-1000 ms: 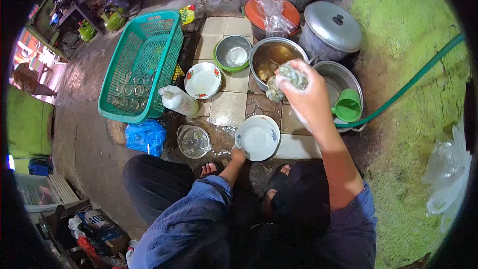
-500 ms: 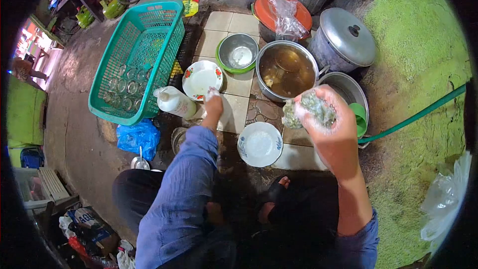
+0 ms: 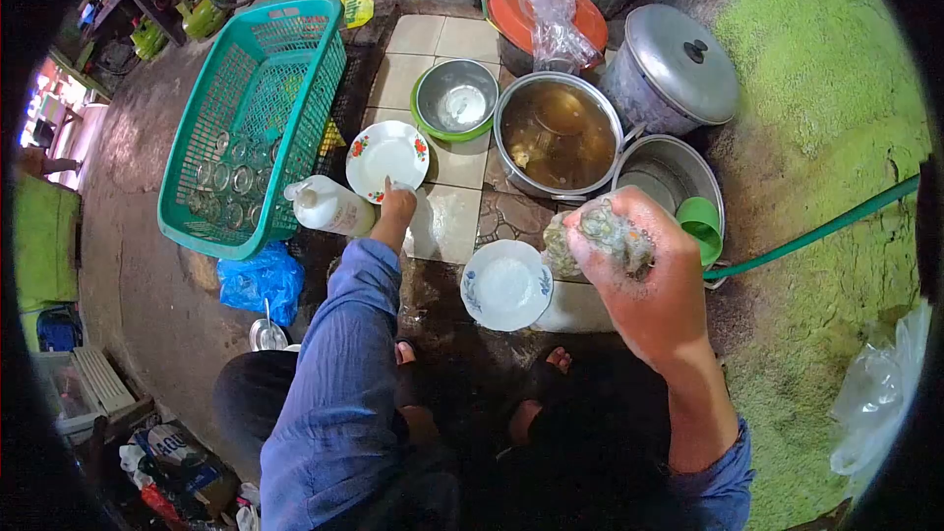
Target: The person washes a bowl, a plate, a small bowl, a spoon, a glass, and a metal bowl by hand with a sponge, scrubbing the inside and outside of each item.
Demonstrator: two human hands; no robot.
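My right hand (image 3: 661, 280) is closed around a foamy, greenish scrubber (image 3: 615, 236), raised in front of the pots. At the near rim of a white plate with red flowers (image 3: 379, 152), my left hand (image 3: 395, 208) pinches the edge, one digit lying over the rim; its other fingers are partly hidden. A white bottle (image 3: 329, 206) stands just left of that hand. Between my hands, on the ground, lies a second white plate with blue flowers (image 3: 507, 285), with suds or water on it.
A green basket (image 3: 177, 192) holds several glasses. Beyond the plates are a metal bowl (image 3: 430, 98), a pot of brown water (image 3: 503, 152), a lidded pot (image 3: 678, 69) and a red-lidded bucket (image 3: 580, 20). A green hose (image 3: 816, 241) runs beside a pot with a green dipper (image 3: 700, 221).
My left hand has moved slightly forward onto the floral plate's rim. My right hand still grips the scrubber and has turned a little. The view has shifted slightly.
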